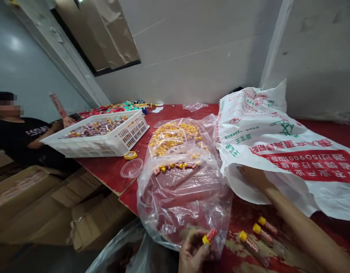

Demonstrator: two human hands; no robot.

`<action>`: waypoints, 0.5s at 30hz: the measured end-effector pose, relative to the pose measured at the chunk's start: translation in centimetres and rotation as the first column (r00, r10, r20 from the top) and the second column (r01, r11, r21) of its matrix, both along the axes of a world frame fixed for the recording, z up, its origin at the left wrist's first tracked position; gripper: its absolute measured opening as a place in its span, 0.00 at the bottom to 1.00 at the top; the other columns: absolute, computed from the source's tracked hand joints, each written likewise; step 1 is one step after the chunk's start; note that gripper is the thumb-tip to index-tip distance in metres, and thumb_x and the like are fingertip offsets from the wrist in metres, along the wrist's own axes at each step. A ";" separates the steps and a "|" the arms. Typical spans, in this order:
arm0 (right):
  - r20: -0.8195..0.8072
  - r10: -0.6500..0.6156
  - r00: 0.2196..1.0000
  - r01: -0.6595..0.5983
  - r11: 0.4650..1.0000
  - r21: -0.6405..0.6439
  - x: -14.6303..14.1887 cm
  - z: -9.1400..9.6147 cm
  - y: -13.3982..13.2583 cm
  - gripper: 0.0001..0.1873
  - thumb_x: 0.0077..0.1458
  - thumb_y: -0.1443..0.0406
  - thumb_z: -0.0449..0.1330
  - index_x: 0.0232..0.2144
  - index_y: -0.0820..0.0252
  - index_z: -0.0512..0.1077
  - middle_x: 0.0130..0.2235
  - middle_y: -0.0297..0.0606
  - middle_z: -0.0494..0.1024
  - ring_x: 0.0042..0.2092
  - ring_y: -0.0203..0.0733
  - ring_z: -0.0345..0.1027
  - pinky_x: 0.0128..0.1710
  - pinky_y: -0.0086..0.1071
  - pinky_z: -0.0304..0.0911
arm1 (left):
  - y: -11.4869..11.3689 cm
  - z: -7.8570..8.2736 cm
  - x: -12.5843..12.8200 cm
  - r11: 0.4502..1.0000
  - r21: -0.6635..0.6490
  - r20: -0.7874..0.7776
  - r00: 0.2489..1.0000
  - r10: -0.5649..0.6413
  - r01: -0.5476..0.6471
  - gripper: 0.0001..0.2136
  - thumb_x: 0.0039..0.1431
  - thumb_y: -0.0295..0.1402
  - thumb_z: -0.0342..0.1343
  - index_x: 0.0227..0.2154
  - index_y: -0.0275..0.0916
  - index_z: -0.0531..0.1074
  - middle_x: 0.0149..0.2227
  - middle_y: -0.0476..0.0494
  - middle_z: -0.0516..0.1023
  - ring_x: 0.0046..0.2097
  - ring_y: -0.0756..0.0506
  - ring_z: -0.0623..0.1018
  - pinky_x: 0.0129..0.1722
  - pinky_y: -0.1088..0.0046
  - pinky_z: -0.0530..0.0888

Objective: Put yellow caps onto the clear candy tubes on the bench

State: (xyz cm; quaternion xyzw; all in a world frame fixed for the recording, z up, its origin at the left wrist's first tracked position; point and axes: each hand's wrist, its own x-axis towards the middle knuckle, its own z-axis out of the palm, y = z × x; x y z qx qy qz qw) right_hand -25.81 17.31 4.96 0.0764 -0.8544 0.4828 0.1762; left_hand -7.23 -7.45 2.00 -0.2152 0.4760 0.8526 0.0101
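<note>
Near the bottom edge, my left hand (193, 251) pinches a small yellow-capped tube (210, 236) with red and white filling. My right hand (250, 176) reaches into the mouth of a white woven sack (249, 142) printed in red and green; its fingers are hidden there. Between my hands and the wall lies a clear plastic bag (180, 197) holding many yellow-capped pieces (175, 134) at its far end. Below my right forearm, three clear tubes with yellow caps (251, 244) lie on the red table (112, 172).
To the left stands a white slotted crate (98, 147) full of wrapped pieces. A clear round lid (131, 168) and a small yellow container (130, 155) lie beside it. A person (21, 131) sits behind the crate. Cardboard boxes (89, 222) stand below the table's left edge.
</note>
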 end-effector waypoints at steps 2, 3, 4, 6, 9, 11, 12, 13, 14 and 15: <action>0.053 -0.045 0.998 0.042 0.997 0.058 3.2 0.4 0.4 0.14 0.54 0.61 0.54 0.32 0.65 0.75 0.30 0.37 0.77 0.32 0.37 0.72 0.34 0.26 0.66 | 0.0 0.5 0.2 1.000 0.015 -0.016 1.000 -0.001 0.001 0.18 0.30 0.39 0.73 0.26 0.37 0.76 0.22 0.48 0.74 0.24 0.51 0.71 0.23 0.79 0.68; 0.094 -0.058 0.994 0.051 0.996 0.073 5.4 0.6 0.6 0.13 0.54 0.60 0.55 0.33 0.63 0.75 0.29 0.37 0.77 0.31 0.39 0.72 0.31 0.28 0.67 | 0.1 0.8 0.4 1.000 0.014 -0.024 1.000 -0.020 0.020 0.17 0.33 0.37 0.72 0.28 0.37 0.76 0.23 0.48 0.74 0.25 0.51 0.71 0.25 0.79 0.68; 0.149 -0.048 0.988 0.037 0.997 0.075 8.0 0.7 0.7 0.13 0.55 0.59 0.55 0.34 0.61 0.75 0.30 0.38 0.78 0.31 0.41 0.72 0.29 0.29 0.66 | 0.2 1.0 0.5 0.999 0.008 -0.033 0.998 -0.049 0.049 0.15 0.36 0.35 0.71 0.29 0.37 0.76 0.25 0.48 0.74 0.27 0.52 0.71 0.27 0.79 0.68; 0.285 0.034 0.958 -0.050 0.998 0.049 13.3 1.1 0.4 0.15 0.57 0.56 0.53 0.36 0.58 0.75 0.35 0.39 0.78 0.34 0.43 0.72 0.32 0.32 0.67 | 0.6 1.4 1.0 0.993 -0.016 -0.049 0.991 -0.122 0.121 0.14 0.39 0.32 0.69 0.32 0.37 0.76 0.28 0.48 0.74 0.29 0.52 0.71 0.31 0.79 0.69; 0.399 0.171 0.901 -0.177 0.984 -0.022 19.5 1.5 -1.1 0.15 0.57 0.55 0.55 0.38 0.56 0.76 0.44 0.41 0.77 0.46 0.48 0.70 0.48 0.41 0.64 | 1.8 1.4 1.7 0.976 -0.046 -0.074 0.974 -0.216 0.213 0.14 0.42 0.31 0.68 0.35 0.40 0.75 0.33 0.49 0.75 0.34 0.51 0.73 0.35 0.79 0.70; 0.392 0.210 0.896 -0.197 0.978 -0.075 21.6 1.3 -2.0 0.13 0.57 0.57 0.57 0.39 0.56 0.75 0.48 0.41 0.75 0.51 0.49 0.67 0.54 0.43 0.59 | 2.6 1.3 2.3 0.951 -0.074 -0.088 0.948 -0.306 0.300 0.13 0.44 0.31 0.67 0.35 0.40 0.74 0.34 0.49 0.76 0.37 0.51 0.74 0.38 0.78 0.70; 0.377 0.222 0.899 -0.196 0.975 -0.107 22.3 1.0 -2.3 0.13 0.57 0.58 0.57 0.40 0.56 0.75 0.50 0.41 0.74 0.53 0.49 0.65 0.55 0.43 0.58 | 2.9 1.2 2.6 0.936 -0.089 -0.093 0.933 -0.349 0.341 0.12 0.45 0.31 0.66 0.35 0.40 0.74 0.34 0.49 0.76 0.37 0.51 0.74 0.39 0.78 0.70; 0.363 0.237 0.901 -0.201 0.970 -0.135 22.8 0.7 -2.4 0.12 0.57 0.59 0.57 0.41 0.56 0.74 0.51 0.40 0.73 0.54 0.47 0.64 0.56 0.42 0.57 | 3.2 1.2 3.0 0.921 -0.104 -0.096 0.918 -0.384 0.375 0.11 0.46 0.30 0.66 0.34 0.39 0.75 0.34 0.49 0.77 0.37 0.51 0.74 0.40 0.78 0.70; 0.352 0.251 0.902 -0.211 0.966 -0.147 23.2 0.5 -2.4 0.12 0.58 0.59 0.57 0.43 0.55 0.73 0.52 0.40 0.72 0.55 0.46 0.63 0.56 0.40 0.57 | 3.3 1.2 3.3 0.910 -0.117 -0.096 0.908 -0.408 0.397 0.10 0.46 0.30 0.66 0.34 0.39 0.75 0.34 0.49 0.77 0.37 0.51 0.75 0.40 0.78 0.70; 0.337 0.258 0.905 -0.222 0.965 -0.143 23.5 0.3 -2.4 0.12 0.58 0.60 0.56 0.44 0.55 0.72 0.53 0.39 0.71 0.56 0.45 0.62 0.56 0.39 0.57 | 3.4 1.3 3.5 0.906 -0.127 -0.097 0.904 -0.417 0.405 0.09 0.47 0.30 0.66 0.33 0.39 0.75 0.33 0.49 0.77 0.37 0.51 0.75 0.40 0.79 0.70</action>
